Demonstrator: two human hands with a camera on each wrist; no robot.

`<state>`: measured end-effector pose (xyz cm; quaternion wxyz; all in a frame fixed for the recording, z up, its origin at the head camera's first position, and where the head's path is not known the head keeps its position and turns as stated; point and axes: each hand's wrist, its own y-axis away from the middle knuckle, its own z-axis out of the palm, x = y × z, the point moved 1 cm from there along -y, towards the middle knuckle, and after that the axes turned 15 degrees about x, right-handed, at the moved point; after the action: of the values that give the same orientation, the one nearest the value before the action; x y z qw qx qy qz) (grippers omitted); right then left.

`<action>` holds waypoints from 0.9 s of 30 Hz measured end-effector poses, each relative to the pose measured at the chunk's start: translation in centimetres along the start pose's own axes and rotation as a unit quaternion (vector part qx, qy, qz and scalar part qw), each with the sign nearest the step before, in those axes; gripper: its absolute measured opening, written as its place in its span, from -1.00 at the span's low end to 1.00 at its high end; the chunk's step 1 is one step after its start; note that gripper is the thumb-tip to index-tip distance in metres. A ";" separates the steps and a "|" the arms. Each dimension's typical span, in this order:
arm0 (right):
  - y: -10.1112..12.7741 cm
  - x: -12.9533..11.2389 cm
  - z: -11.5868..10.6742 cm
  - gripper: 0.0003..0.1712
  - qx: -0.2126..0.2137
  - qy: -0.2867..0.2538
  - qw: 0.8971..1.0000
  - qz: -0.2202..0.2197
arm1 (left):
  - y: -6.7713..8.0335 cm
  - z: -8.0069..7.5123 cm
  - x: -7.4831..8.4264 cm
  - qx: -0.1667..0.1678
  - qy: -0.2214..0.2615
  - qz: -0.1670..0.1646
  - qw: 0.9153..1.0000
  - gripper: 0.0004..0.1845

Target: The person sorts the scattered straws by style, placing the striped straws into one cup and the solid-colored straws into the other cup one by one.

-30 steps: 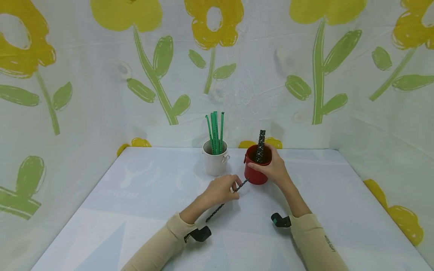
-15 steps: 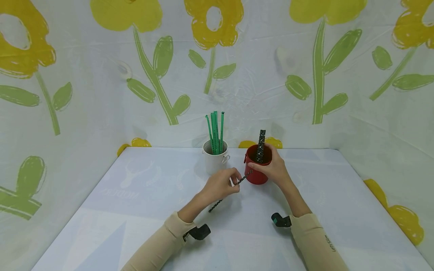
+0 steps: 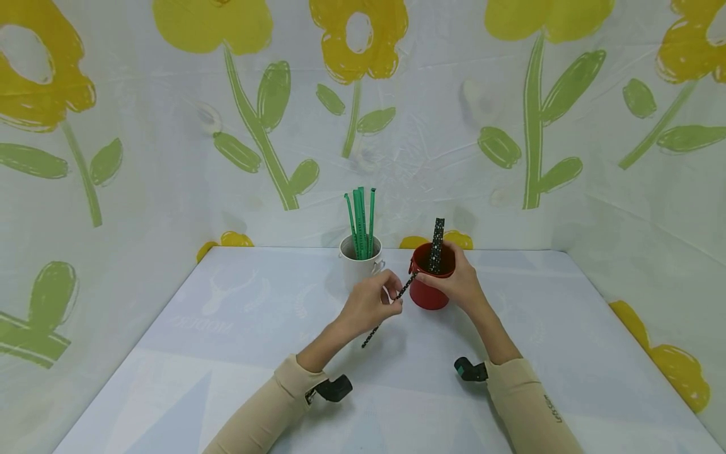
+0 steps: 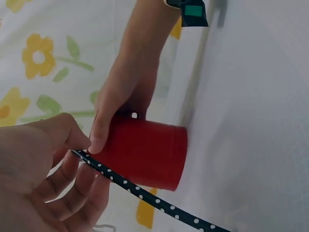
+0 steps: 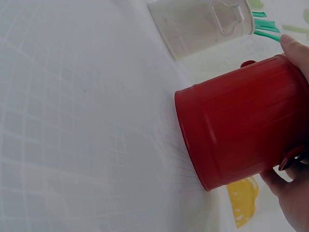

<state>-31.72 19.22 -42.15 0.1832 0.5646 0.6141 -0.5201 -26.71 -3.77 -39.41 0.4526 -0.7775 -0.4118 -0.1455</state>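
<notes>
Your left hand [image 3: 371,302] sits just left of centre in the head view, its grip narrowed to a pinch of thumb and fingers on a thin black pencil with white dots [image 3: 389,311]. The pencil is lifted off the pale tabletop [image 3: 227,328] and slants from lower left up to the right, its upper tip at the rim of the round red metal cup [image 3: 429,293]. In the left wrist view the same dotted pencil [image 4: 145,195] runs out of your curled fingers [image 4: 63,181] and passes in front of the red cup [image 4: 147,152].

Your right hand [image 3: 460,284] wraps the red cup from its right side, its grip holding the wall, thumb near the rim. The cup stands upright on the tabletop at mid-frame, with a second black dotted stick [image 3: 436,243] standing inside it. In the right wrist view the cup [image 5: 236,121] fills the right half.

Just left of the red cup stands a white metal cup with a small handle [image 3: 360,268], holding several green sticks [image 3: 360,221]. Behind everything hangs a white sheet printed with yellow flowers [image 3: 357,38].
</notes>
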 end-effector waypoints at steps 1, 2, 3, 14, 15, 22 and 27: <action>0.0 0.0 0.0 0.11 0.001 0.001 1.000 0.001 | -0.1 0.0 0.0 0.005 0.007 0.002 1.000 -0.81; 0.0 0.0 0.0 0.11 0.001 0.001 1.000 0.003 | -0.1 0.0 0.1 0.009 0.013 0.004 1.000 -0.81; 0.0 -0.1 -0.1 0.12 0.001 0.001 1.000 0.005 | -0.2 0.0 0.1 0.014 0.019 0.006 1.000 -0.81; 0.0 0.1 -0.1 0.12 -0.002 -0.003 1.000 0.004 | -1.2 0.3 0.3 0.051 0.082 0.004 0.995 -0.80; 0.0 0.2 -0.1 0.12 -0.002 -0.004 1.000 0.002 | -1.4 0.3 0.3 0.054 0.088 0.002 0.995 -0.79; 0.1 0.0 0.1 0.11 0.001 -0.012 1.000 0.001 | -3.2 0.5 0.6 0.076 0.114 -0.001 0.991 -0.75; 0.1 0.0 0.0 0.13 -0.001 -0.006 1.000 0.009 | -5.1 -0.3 1.4 0.111 0.123 0.008 0.986 -0.74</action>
<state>-31.61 19.15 -42.18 0.1915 0.5669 0.6086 -0.5212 -29.79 -1.98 -35.45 0.5846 -0.7015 -0.3606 -0.1900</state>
